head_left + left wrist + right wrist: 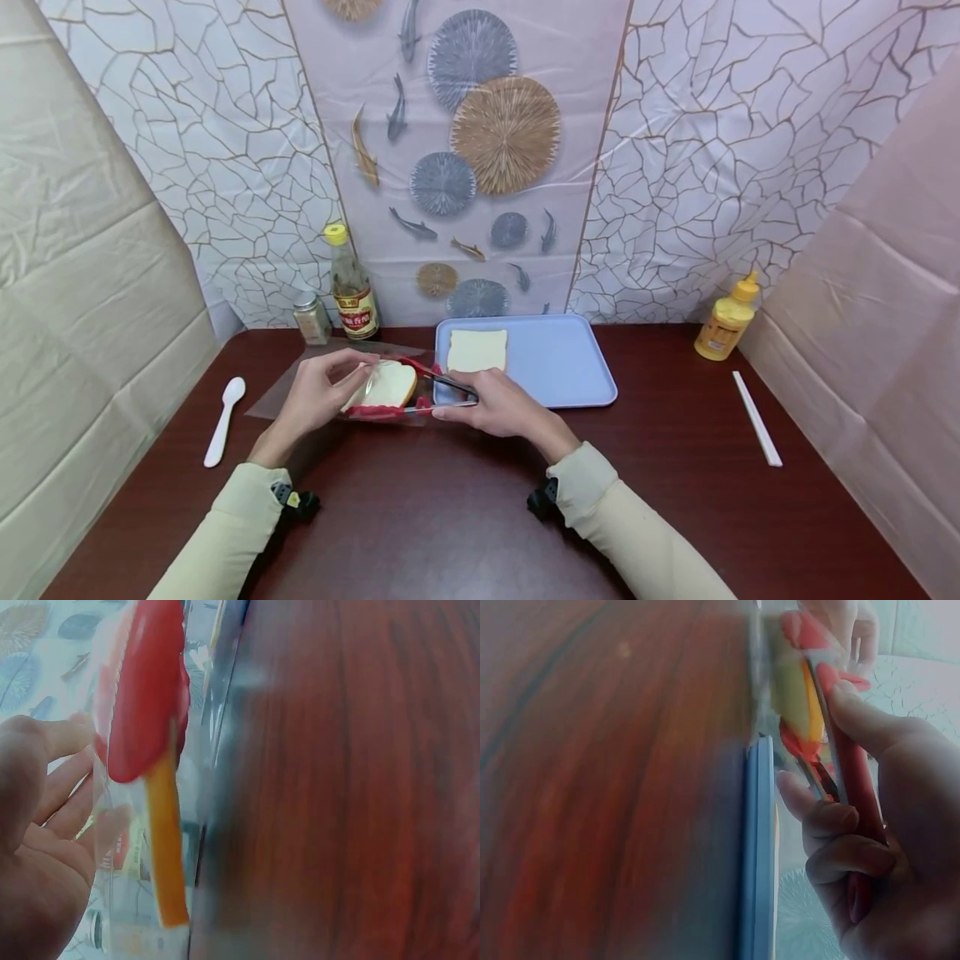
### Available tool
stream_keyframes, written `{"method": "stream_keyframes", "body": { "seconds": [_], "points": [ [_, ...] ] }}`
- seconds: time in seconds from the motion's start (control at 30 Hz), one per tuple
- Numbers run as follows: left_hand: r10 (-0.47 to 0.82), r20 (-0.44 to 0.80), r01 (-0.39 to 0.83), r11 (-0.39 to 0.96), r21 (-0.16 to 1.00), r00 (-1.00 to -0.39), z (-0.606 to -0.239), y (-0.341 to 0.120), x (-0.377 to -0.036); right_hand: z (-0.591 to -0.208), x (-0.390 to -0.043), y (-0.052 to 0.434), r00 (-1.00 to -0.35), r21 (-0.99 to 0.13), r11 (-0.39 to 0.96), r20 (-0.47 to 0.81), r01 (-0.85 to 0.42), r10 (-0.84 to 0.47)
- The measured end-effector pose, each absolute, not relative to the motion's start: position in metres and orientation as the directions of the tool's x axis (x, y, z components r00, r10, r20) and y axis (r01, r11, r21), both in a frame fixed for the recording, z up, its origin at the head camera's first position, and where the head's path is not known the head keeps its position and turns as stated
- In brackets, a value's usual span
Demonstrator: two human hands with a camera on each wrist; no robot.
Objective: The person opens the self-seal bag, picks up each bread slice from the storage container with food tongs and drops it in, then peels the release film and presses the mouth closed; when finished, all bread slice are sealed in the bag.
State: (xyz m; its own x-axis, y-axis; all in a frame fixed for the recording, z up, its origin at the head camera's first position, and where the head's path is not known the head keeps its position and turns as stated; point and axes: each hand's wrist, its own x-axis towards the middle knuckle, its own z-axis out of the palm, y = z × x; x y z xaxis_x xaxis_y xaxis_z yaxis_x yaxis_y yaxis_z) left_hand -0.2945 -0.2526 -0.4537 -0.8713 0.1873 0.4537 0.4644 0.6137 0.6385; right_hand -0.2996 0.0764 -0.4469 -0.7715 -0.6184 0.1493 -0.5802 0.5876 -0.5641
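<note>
In the head view my right hand (495, 404) grips a pair of tongs (378, 412) with red scalloped ends, its fingers curled round the handle (855, 772). Between the red ends lies a slice of bread (393, 383) with a golden crust (166, 847). A clear plastic bag (277, 400) surrounds the slice and the tong ends. My left hand (318, 392) pinches the film of this bag from the left, beside the bread; its fingertips are partly blurred behind the film in the left wrist view. A second slice of bread (477, 350) lies flat on the blue tray (562, 358).
Behind the bag stand a brown sauce bottle (355, 304) and a small shaker jar (311, 318). A white spoon (223, 422) lies at the left. To the right are a yellow squeeze bottle (725, 321) and white chopsticks (756, 418). Fabric walls enclose the table.
</note>
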Motion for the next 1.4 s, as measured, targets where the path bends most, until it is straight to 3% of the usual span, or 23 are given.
{"method": "stream_keyframes", "body": {
  "seconds": [0.4, 0.83, 1.13, 1.4],
  "points": [
    [0.184, 0.449, 0.461, 0.604, 0.651, -0.874, -0.451, -0.252, -0.291, -0.446, -0.3, 0.055, -0.805, -0.553, 0.63, 0.133, -0.545, -0.579],
    [0.229, 0.454, 0.498, 0.563, 0.66, -0.861, -0.443, -0.249, -0.289, -0.45, -0.306, 0.049, -0.79, -0.609, 0.564, 0.18, -0.558, -0.587],
    [0.283, 0.412, 0.496, 0.587, 0.639, -0.866, -0.436, -0.247, -0.286, -0.453, -0.303, 0.05, -0.828, -0.657, 0.576, 0.137, -0.487, -0.544],
    [0.336, 0.45, 0.553, 0.626, 0.55, -0.827, -0.427, -0.246, -0.285, -0.451, -0.301, 0.049, -0.798, -0.563, 0.6, 0.199, -0.568, -0.569]
  ]
}}
